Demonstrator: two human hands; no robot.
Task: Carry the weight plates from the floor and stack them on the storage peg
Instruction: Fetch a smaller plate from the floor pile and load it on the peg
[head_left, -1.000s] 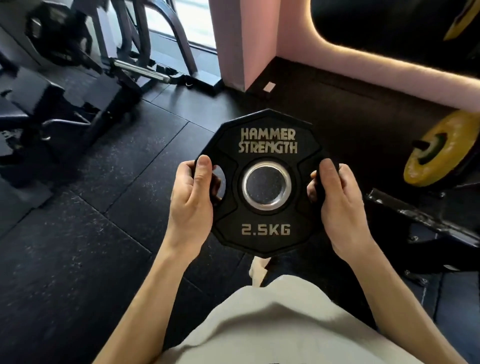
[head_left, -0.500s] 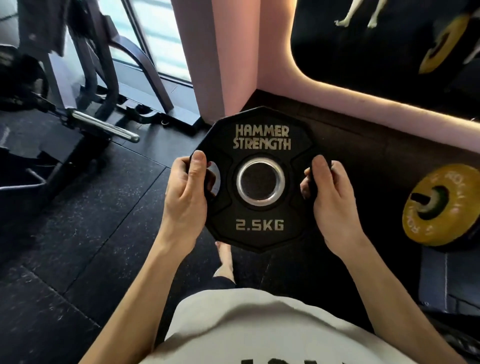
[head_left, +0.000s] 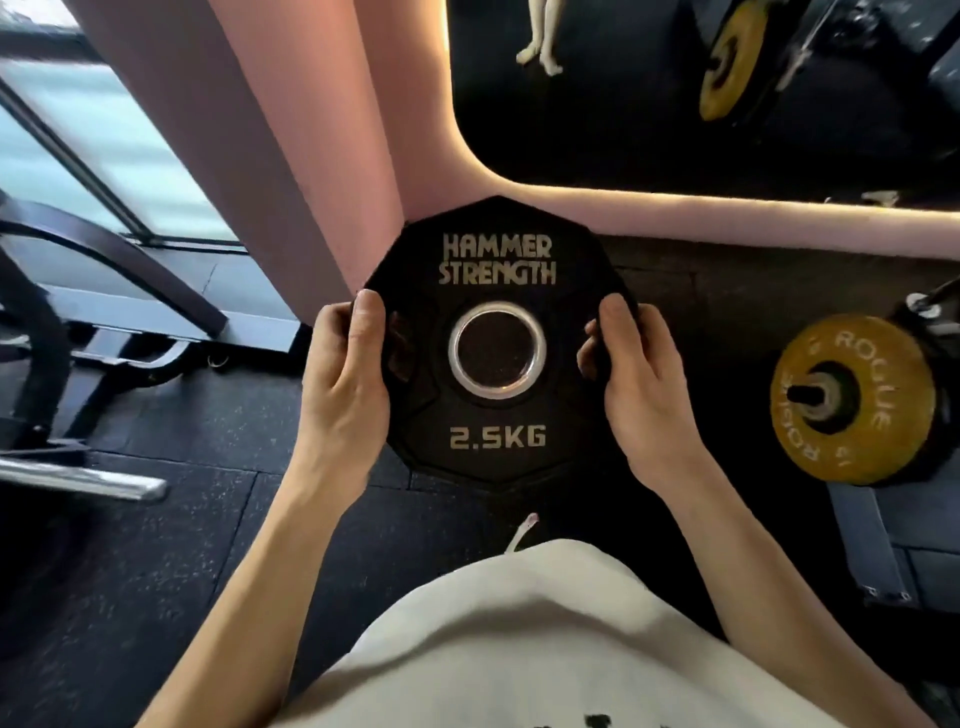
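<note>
Plate first: we have it up in front of our chest, off the floor, face turned toward us so the lettering reads upright. Our left hand wraps the left rim, thumb laid over the front face and the fingers curled through the grip slot behind. Our right hand mirrors it on the right rim, thumb on the front, fingers hooked round the edge. We judge the two-sided hold is there to keep the disc level and its centre hole in plain sight, since that hole has to be lined up with the storage peg low at our right, near the right edge of the floor. A yellow plate already sits on that peg, its dark tip poking out toward us, well apart from what we carry

The plate itself is black, many-sided rather than round, with a matte, rubbery look. Pale gold letters read HAMMER STRENGTH above the hole and 2.5KG below it. A bright metal ring lines the hole, and cut-out grip slots sit on the left and right, mostly covered by our hands. We think it light enough for an easy carry, so aiming it onto the peg looks like the harder part
</note>
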